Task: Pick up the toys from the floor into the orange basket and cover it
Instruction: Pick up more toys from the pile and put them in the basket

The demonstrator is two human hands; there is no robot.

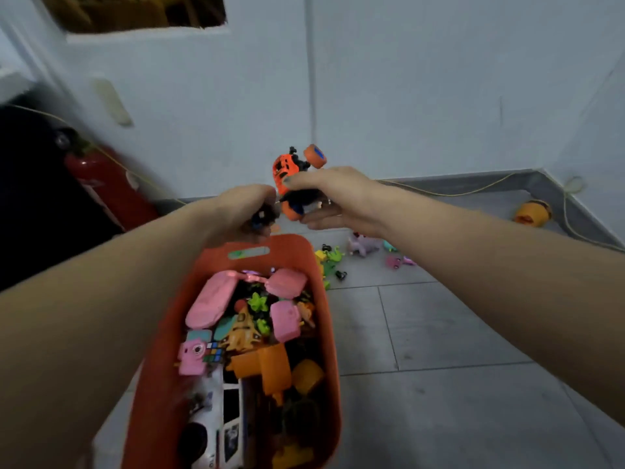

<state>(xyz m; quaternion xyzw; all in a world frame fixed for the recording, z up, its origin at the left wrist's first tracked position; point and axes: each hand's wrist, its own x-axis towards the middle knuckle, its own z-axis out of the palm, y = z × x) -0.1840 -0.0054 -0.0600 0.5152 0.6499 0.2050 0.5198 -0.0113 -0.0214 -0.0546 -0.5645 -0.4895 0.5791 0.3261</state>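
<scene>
While my right hand point(324, 194) pinches the toy car point(289, 179) by its body above the basket's point(329, 319) twelve o'clock rim, my left hand point(248, 211) is curled round something small and dark. The car looks light, rigid plastic; its wheels would roll, so hold the body.

Right hand point(333, 198) gripping orange toy car point(287, 176), over orange basket point(324, 319)
</scene>
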